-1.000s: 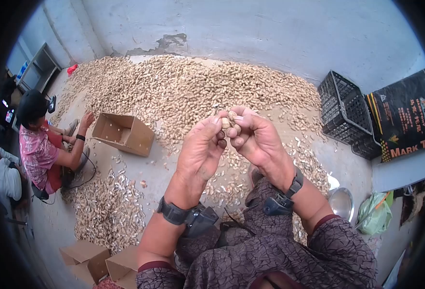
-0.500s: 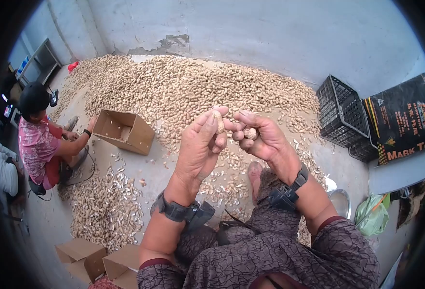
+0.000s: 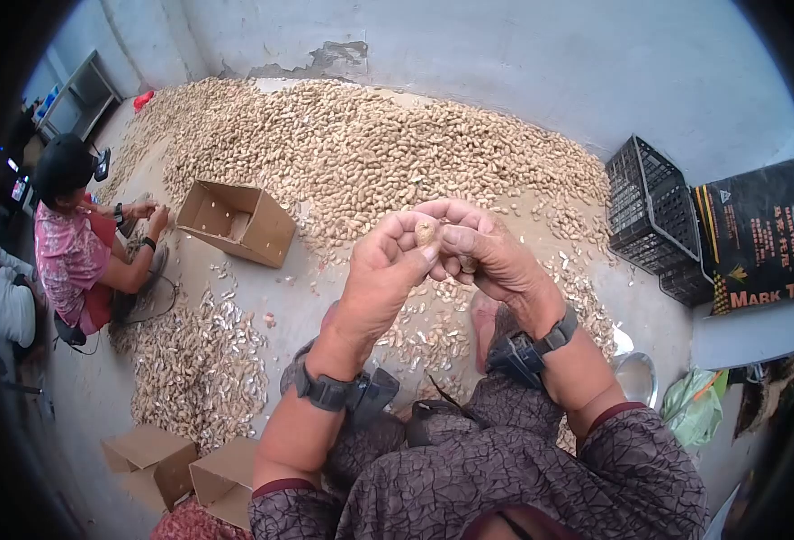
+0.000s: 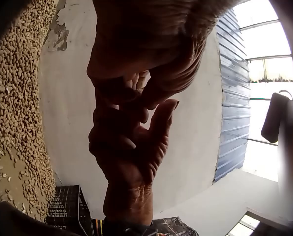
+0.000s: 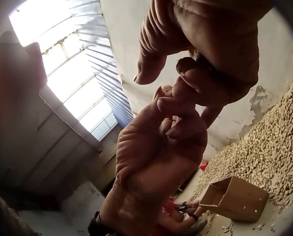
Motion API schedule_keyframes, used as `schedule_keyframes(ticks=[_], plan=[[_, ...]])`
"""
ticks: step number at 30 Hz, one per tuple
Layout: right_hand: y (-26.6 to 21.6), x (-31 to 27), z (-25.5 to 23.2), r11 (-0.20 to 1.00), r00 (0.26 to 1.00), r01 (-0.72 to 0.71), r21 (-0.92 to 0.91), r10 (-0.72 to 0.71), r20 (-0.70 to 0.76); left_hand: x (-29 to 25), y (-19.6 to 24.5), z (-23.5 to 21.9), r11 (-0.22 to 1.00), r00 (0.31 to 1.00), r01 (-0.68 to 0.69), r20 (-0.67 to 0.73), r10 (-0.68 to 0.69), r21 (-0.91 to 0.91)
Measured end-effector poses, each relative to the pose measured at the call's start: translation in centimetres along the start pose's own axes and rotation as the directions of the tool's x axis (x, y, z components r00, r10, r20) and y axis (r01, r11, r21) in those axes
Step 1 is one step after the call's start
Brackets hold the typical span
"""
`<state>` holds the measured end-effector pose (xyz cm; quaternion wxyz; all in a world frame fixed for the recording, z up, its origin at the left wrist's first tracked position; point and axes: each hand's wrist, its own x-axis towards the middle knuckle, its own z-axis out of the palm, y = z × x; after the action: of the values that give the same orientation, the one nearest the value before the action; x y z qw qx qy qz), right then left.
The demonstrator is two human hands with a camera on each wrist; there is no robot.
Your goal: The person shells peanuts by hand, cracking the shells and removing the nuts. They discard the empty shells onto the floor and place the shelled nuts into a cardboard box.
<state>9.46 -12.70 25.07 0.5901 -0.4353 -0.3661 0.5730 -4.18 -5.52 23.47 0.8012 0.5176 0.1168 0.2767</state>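
In the head view my two hands meet in front of my body, fingertips close together. My left hand [image 3: 381,274] pinches an unshelled peanut [image 3: 426,233] between thumb and fingers. The right thumb lies right beside that peanut. Curled fingers of my right hand [image 3: 503,256] hold another peanut [image 3: 467,264], partly hidden. The right wrist view shows this second peanut [image 5: 186,66] in the right hand's fingers above the left hand [image 5: 159,142]. In the left wrist view both hands are dark against the wall, and the fingers cover most of what they hold.
A broad heap of peanuts [image 3: 352,135] lies along the wall. An open cardboard box [image 3: 262,229] stands front left, near a seated person [image 3: 77,252]. Empty shells [image 3: 203,378] cover the floor at left. Black crates [image 3: 649,207] and a metal bowl [image 3: 637,376] are at right.
My hands moved slightly apart, each with a peanut, then came back together. The right thumb now lies at the left hand's peanut. The seated person's hand has drawn back from the box.
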Motion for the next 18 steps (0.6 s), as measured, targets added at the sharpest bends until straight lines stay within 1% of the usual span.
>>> schedule_keyframes(ticks=[1, 3, 4, 5, 7, 8, 10, 11, 13, 14, 16, 17, 18], plan=[[0.0, -0.1, 0.3, 1.000, 1.000, -0.004, 0.008, 0.004, -0.005, 0.0, 0.1, 0.2, 1.000, 1.000, 0.010, -0.001, -0.010, 0.000], [-0.1, 0.0, 0.4, 0.997, 0.998, 0.034, -0.072, -0.030, 0.046, 0.1, 0.3, 0.7, 0.995, 0.999, -0.018, -0.034, 0.022, 0.096], [-0.1, 0.1, 0.3, 0.998, 0.999, 0.032, -0.062, -0.029, 0.046, 0.1, 0.2, 0.6, 0.990, 0.999, -0.015, -0.047, 0.022, 0.142], [-0.1, 0.1, 0.1, 0.998, 0.999, 0.029, -0.059, -0.027, 0.042, 0.1, 0.2, 0.5, 0.990, 0.999, -0.010, -0.047, 0.017, 0.141], [0.1, 0.1, -0.3, 0.999, 0.995, -0.029, -0.046, 0.033, 0.091, 0.2, 0.1, 0.5, 0.987, 1.000, 0.008, -0.004, -0.008, 0.162], [0.3, 0.1, -0.3, 0.999, 0.995, -0.030, -0.044, 0.034, 0.089, 0.2, -0.1, 0.4, 0.987, 1.000, 0.012, -0.004, -0.011, 0.162], [0.6, 0.1, -0.3, 0.999, 0.996, 0.019, -0.038, -0.015, 0.086, 0.3, -0.6, 0.4, 0.984, 0.999, -0.030, 0.050, 0.021, 0.176], [0.5, 0.0, -0.4, 0.999, 0.997, 0.017, -0.037, -0.014, 0.082, 0.2, -0.5, 0.5, 0.984, 0.999, -0.027, 0.051, 0.018, 0.174], [0.2, -0.1, -0.3, 0.997, 0.998, -0.014, -0.072, 0.018, 0.053, 0.1, -0.1, 0.7, 0.971, 0.995, -0.048, 0.100, 0.025, 0.235], [0.5, -0.1, -0.4, 0.997, 0.998, -0.015, -0.071, 0.019, 0.053, -0.1, -0.1, 0.8, 0.971, 0.995, -0.046, 0.099, 0.024, 0.235], [1.2, 0.1, -0.6, 0.999, 0.999, -0.029, -0.029, 0.030, 0.036, -0.4, -0.3, 1.2, 0.986, 0.990, -0.100, 0.115, 0.084, 0.136], [1.2, 0.1, -0.5, 0.999, 0.999, -0.030, -0.028, 0.031, 0.036, -0.4, -0.1, 1.2, 0.986, 0.990, -0.100, 0.114, 0.084, 0.136], [1.2, 0.1, -0.2, 0.999, 1.000, -0.003, -0.043, 0.004, 0.021, -0.5, 0.1, 1.0, 0.979, 0.990, -0.102, 0.114, 0.082, 0.177]])
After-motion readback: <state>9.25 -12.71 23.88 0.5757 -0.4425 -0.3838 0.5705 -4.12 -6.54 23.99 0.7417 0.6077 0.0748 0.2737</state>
